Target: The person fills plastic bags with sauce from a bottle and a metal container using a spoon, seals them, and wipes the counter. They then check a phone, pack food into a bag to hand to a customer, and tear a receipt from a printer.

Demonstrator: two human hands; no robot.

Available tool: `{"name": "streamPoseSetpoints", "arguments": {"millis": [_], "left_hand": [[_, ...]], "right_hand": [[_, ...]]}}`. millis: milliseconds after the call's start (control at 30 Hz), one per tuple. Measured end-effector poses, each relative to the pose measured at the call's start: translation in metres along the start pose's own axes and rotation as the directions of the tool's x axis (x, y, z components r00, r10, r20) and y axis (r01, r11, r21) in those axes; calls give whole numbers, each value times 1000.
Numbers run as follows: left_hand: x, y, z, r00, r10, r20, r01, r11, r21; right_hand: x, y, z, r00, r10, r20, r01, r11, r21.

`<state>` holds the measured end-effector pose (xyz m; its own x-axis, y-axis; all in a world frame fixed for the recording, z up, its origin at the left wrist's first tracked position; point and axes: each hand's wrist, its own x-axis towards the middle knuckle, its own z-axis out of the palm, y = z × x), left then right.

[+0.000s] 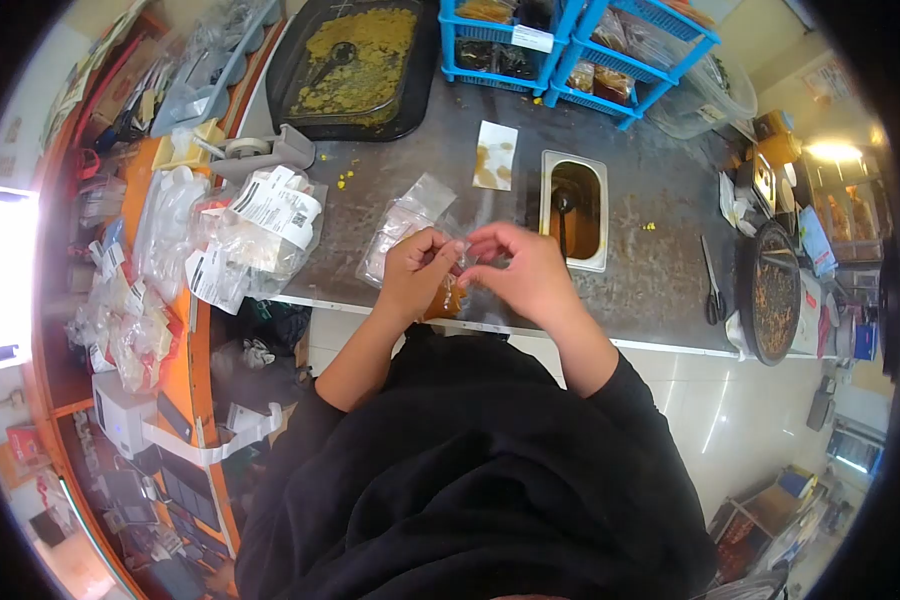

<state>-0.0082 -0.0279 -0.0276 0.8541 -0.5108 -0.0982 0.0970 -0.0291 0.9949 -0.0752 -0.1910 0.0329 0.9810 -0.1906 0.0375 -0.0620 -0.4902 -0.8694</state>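
Near the front edge of the grey table, a small clear plastic bag with orange-brown contents hangs below my two hands. My left hand has its thumb and fingers pinched on the top of this bag. Opposite it, my right hand is curled, its thumb and fingertips closed on the bag's other upper side. Flat clear plastic bags lie just behind my left hand. To the right of my right hand is a metal container of orange-brown sauce with a ladle in it.
A black tray of yellowish food stands at the back left, a tape dispenser nearer. Blue racks stand behind. A stained paper lies mid-table. Scissors and a round dark tray are at right.
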Motion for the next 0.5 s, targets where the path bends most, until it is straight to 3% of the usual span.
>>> {"name": "streamPoseSetpoints", "arguments": {"millis": [33,67,167,267,367,467,500], "left_hand": [[-1,5,7,999,36,33,-38,998,48],[-4,11,18,998,2,55,5,990,-141],[-5,21,34,994,4,113,12,990,-139],[-10,40,46,974,120,191,-181,922,343],[-12,43,57,956,162,245,-267,828,493],[-9,75,55,955,-216,205,66,825,562],[-7,79,55,965,-180,190,24,785,619]], "right_hand": [[-5,3,-2,991,66,119,-79,991,111],[-8,13,-4,994,30,102,-39,995,86],[-19,16,-23,998,32,51,-34,999,38],[-29,20,-33,992,-97,-81,85,985,-148],[-30,30,-47,975,-161,-154,136,977,-163],[-37,35,-70,872,-415,260,486,797,-357],[-40,33,-76,846,-443,297,526,785,-326]]}}
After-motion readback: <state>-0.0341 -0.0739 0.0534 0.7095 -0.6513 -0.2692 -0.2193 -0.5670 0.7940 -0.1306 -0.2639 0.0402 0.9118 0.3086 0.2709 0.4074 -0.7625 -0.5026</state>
